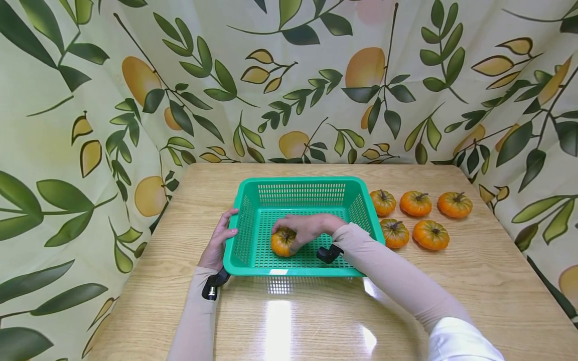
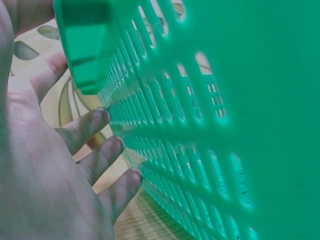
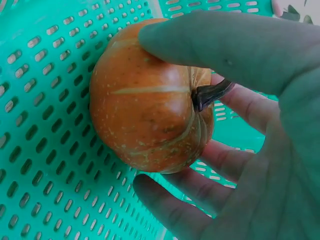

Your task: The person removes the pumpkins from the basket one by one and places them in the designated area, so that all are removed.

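A small orange pumpkin (image 1: 280, 245) with a short dark stem sits inside the green plastic basket (image 1: 293, 272), left of its middle. Around it curls my right hand (image 1: 308, 228), thumb on one side and fingers on the other. The right wrist view shows the pumpkin (image 3: 150, 105) lying close against the perforated floor, stem toward the palm. My left hand (image 1: 220, 242) holds the basket's left rim, thumb over the edge. Seen from the left wrist, the fingertips of that hand (image 2: 55, 150) are right at the slotted outer wall (image 2: 165, 100).
Several more pumpkins stand on the wooden table (image 1: 487, 281) just right of the basket, among them a front one (image 1: 431, 235) and a far right one (image 1: 454, 205). A leaf-patterned curtain (image 1: 289, 85) closes off the back and sides.
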Available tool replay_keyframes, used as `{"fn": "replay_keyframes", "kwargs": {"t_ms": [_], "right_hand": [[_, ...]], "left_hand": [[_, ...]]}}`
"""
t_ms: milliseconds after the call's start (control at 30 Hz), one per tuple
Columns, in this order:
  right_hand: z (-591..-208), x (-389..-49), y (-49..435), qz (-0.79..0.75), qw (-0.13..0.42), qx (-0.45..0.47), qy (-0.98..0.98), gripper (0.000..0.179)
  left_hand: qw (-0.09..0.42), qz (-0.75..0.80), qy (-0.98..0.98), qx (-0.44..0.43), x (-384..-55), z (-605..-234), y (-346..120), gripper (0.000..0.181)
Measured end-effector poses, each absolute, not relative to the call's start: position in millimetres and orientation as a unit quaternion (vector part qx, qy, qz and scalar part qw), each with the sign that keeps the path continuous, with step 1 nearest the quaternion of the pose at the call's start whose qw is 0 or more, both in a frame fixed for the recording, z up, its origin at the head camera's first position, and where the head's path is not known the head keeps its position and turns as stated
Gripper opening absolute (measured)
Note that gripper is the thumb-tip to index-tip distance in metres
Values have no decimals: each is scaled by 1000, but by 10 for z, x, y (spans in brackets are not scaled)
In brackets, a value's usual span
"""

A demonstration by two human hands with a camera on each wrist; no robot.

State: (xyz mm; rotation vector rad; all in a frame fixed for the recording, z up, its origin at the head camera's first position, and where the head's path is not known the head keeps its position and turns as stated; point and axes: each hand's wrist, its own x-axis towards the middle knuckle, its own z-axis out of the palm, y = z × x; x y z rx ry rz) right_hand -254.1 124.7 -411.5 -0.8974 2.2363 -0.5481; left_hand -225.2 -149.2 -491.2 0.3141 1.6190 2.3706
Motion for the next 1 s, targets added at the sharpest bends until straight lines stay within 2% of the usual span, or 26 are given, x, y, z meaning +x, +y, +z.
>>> {"fn": "replay_keyframes", "kwargs": {"t_ms": [633, 1000], "right_hand": [[-4148, -2565, 1290, -208, 354, -340, 846, 72], [-4161, -2581, 1291, -206, 340, -332, 855, 71]], "left_hand": [[128, 814, 555, 111, -2250, -4912, -1495, 46], [127, 810, 563, 109, -2240, -4900, -1495, 46]]}}
